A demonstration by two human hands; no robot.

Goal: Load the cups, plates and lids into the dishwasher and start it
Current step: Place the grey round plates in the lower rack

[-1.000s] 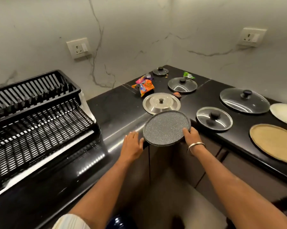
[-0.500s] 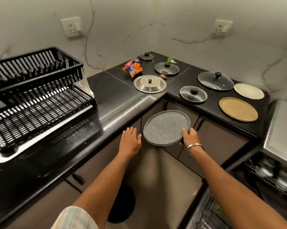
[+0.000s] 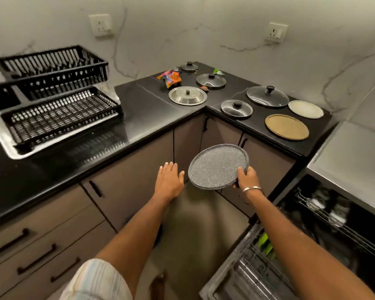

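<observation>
**Speckled plate held clear of the counter, beside the open dishwasher**

The right hand (image 3: 246, 177) grips the round grey speckled plate (image 3: 218, 166) by its near right rim, thumb on top and fingers curled beneath. The plate is tilted slightly and held in the air in front of the cabinet doors, below the edge of the black L-shaped countertop (image 3: 143, 107). The left hand (image 3: 169, 180) is flat with fingers straight, just left of the plate and not touching it.

On the countertop lie a steel lid (image 3: 187, 95), three glass lids with black knobs, the largest (image 3: 267, 96) on the right, a tan round plate (image 3: 287, 127) and a white round plate (image 3: 305, 109). The open dishwasher (image 3: 325, 234) is at lower right. A black two-tier dish rack (image 3: 52, 94) stands at left.
</observation>
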